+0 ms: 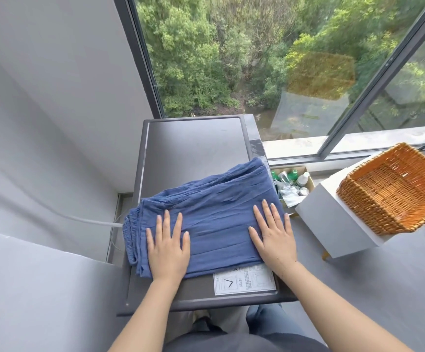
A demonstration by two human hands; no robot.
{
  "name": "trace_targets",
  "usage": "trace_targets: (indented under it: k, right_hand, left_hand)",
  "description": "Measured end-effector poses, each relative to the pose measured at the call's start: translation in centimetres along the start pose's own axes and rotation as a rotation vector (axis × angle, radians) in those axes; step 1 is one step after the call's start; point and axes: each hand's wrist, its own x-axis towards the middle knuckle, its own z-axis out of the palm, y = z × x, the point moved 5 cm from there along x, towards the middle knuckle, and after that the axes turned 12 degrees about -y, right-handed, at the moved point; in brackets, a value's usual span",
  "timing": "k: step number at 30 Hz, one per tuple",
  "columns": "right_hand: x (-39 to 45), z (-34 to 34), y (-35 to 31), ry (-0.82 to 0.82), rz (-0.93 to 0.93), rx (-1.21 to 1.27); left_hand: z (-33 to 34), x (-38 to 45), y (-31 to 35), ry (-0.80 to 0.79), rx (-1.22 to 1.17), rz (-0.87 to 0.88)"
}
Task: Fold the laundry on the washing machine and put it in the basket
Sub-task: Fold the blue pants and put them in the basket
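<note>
on top of the washing machine lies folded blue laundry; the left hand and right hand press flat on it, fingers spread. off to the right, the wicker basket sits on a white stand.

walls: grey | window: tall (trees outside) | white cabinet: right | floor: grey

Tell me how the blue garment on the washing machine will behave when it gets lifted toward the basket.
The blue garment looks thin and crinkled, so it will probably sag and flop. Lifted by one edge, its folded layers may well fall open; both hands lie flat on it. It seems light and unlikely to slip on the washing machine lid.
</note>
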Motion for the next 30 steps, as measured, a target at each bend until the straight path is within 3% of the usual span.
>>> trace_targets:
  k: [3, 7, 9, 14, 17, 19, 21, 25, 27, 30]
  right_hand:
    - [0.0, -0.5, 0.3, 0.011, -0.013, 0.05]
    - [2.2, -4.5, 0.1, 0.185, -0.065, 0.275]
    - [4.7, -6.8, 0.1, 0.177, -0.12, 0.332]
    - [12.6, -11.4, 0.5, -0.028, -0.135, 0.303]
    - [15.4, -11.3, 1.0, -0.215, -0.118, 0.14]
    - [16.2, -11.1, 1.3, -0.228, -0.139, 0.041]
    - [16.0, -11.3, 1.3, -0.089, -0.199, 0.037]
    - [11.5, -11.4, 2.2, 0.377, -0.349, 0.306]
    - [9.1, -9.8, 2.7, 0.439, -0.381, 0.31]
    - [7.5, -6.4, 3.2, 0.365, -0.351, 0.264]
  left_hand:
    - [-0.5, 0.4, 0.1, 0.022, -0.052, -0.045]
    - [-3.9, 1.4, 1.8, 0.232, -0.306, -0.059]
    - [-5.8, 2.9, 2.6, 0.265, -0.329, -0.025]
    - [-7.9, 8.2, 2.4, 0.133, -0.185, -0.016]
    - [-7.2, 9.2, 0.6, 0.06, -0.222, -0.057]
    - [-6.5, 9.3, -0.5, 0.059, -0.287, -0.065]
    - [-5.9, 9.0, -1.3, 0.106, -0.337, -0.05]
    - [-5.5, 8.8, -2.0, 0.217, -0.479, -0.062]
    - [-5.4, 8.9, -2.1, 0.25, -0.54, -0.076]
    - [-6.1, 8.8, -1.3, 0.29, -0.504, -0.075]
